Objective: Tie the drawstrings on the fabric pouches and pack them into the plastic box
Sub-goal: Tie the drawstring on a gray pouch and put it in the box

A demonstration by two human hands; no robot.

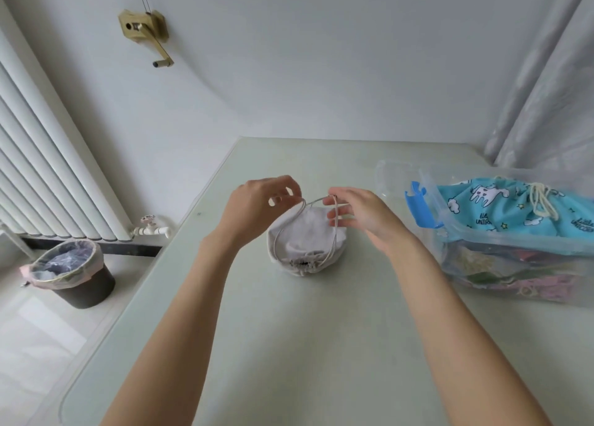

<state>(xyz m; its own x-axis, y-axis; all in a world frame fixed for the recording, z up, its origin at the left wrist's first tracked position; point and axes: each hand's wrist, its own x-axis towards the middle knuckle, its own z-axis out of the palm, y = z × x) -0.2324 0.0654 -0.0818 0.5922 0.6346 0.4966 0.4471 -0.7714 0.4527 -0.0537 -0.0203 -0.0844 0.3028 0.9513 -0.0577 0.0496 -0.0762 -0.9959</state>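
Note:
A small grey fabric pouch (307,244) lies on the table's middle, its gathered mouth facing me. Its thin drawstring (316,199) rises in loops above it. My left hand (257,204) pinches the string at the upper left, fingers curled. My right hand (360,215) pinches the string at the upper right, and a loop hangs down past its fingers. A clear plastic box (514,249) with a blue latch (421,208) stands at the right. Inside it, on top, lies a blue unicorn-print pouch (501,210) with a tied cream cord (541,200).
The pale green table (289,345) runs to the wall. The box's clear lid (395,178) lies behind the box. Other coloured pouches show through the box wall. On the floor at left stand a lined bin (69,273) and a radiator with a valve (149,228). A curtain (546,104) hangs at right.

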